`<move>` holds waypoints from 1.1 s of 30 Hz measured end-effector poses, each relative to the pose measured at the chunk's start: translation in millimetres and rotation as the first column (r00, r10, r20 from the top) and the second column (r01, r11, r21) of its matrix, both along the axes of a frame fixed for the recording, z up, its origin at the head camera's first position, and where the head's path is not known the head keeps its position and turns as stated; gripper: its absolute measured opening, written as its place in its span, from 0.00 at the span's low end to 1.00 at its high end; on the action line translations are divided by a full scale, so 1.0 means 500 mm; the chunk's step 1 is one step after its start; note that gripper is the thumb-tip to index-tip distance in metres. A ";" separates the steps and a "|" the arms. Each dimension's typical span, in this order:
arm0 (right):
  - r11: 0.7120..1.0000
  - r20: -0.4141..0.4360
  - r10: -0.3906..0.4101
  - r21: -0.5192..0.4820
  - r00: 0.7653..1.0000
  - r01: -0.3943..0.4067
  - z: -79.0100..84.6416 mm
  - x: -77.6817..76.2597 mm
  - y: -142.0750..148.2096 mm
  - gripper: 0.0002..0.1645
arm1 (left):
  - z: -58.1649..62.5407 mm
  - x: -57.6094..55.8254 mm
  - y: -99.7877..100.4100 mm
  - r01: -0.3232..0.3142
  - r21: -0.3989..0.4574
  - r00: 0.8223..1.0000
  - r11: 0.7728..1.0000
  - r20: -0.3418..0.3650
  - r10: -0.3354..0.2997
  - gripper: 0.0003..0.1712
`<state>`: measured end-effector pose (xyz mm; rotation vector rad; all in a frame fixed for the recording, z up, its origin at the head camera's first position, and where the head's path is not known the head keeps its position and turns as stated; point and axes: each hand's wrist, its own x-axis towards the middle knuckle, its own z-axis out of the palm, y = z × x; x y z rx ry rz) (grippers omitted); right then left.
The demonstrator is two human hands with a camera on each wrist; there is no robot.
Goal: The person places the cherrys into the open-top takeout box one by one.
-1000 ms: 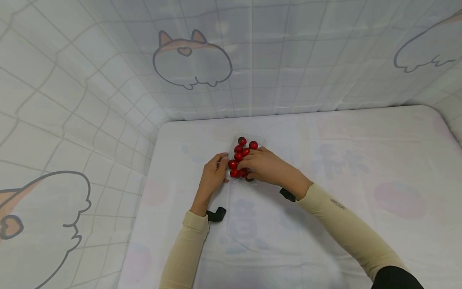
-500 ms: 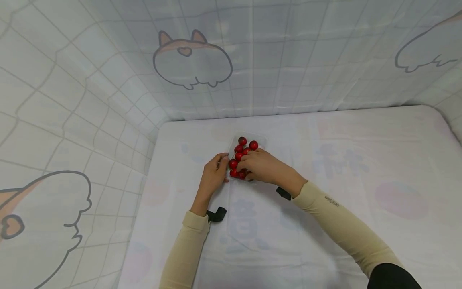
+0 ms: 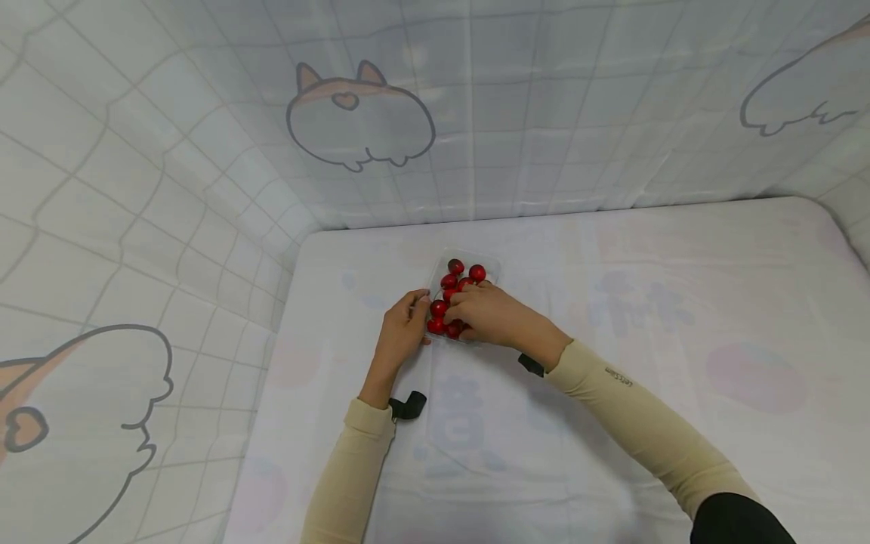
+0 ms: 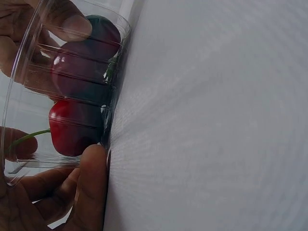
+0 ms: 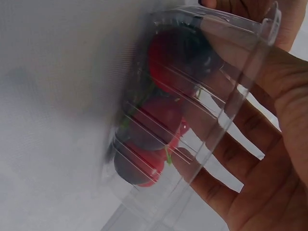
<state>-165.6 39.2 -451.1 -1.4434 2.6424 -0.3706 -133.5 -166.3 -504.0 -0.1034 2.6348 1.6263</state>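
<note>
A clear plastic box [image 3: 491,263] full of red cherries [image 3: 477,273] sits on the cloth. My left hand [image 3: 402,325] holds its left side, fingertips at the wall; in the left wrist view one left fingertip [image 4: 94,161] presses low at the corner. My right hand [image 3: 496,313] reaches over the rim into the near half, fingers curled among the fruit. Its thumb [image 4: 74,28] lies on a dark cherry [image 4: 107,38]. Beside that, a cherry [image 4: 72,127] with a green stem rests against the wall. In the right wrist view the right fingers [image 5: 211,190] show through the clear plastic.
White cloth with faint prints covers the table [image 3: 652,317]. A pale checked curtain [image 3: 510,113] with cartoon animal drawings hangs behind and along the left. Black straps [image 3: 408,406] sit at both wrists.
My right hand and forearm have shifted slightly left, and the cherries at the near end have moved a little left. My left hand stays at the box.
</note>
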 end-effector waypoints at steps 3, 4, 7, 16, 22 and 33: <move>1.000 -0.019 0.009 -0.001 1.000 -0.009 -0.004 0.000 0.001 0.17 | 0.000 0.000 0.001 0.000 -0.002 1.000 1.000 -0.001 0.000 0.23; 1.000 -0.023 0.011 -0.001 1.000 -0.011 -0.005 0.000 0.000 0.17 | 0.000 0.000 0.001 0.000 -0.003 1.000 1.000 0.000 0.000 0.23; 1.000 -0.037 0.015 -0.001 0.999 -0.015 -0.007 0.000 -0.001 0.17 | -0.001 0.001 0.000 0.000 0.000 1.000 1.000 0.002 0.000 0.23; 1.000 -0.043 0.005 0.002 0.999 -0.005 -0.019 -0.005 -0.007 0.16 | 0.000 0.000 0.001 -0.006 -0.001 1.000 1.000 0.013 0.006 0.22; 1.000 -0.045 -0.007 0.012 0.999 0.008 -0.021 -0.005 -0.010 0.16 | 0.001 0.000 0.001 -0.004 0.000 1.000 1.000 0.015 0.004 0.22; 1.000 -0.042 -0.004 0.029 0.999 0.006 -0.016 -0.003 -0.006 0.17 | 0.002 0.002 0.001 -0.001 0.008 1.000 1.000 0.022 0.000 0.23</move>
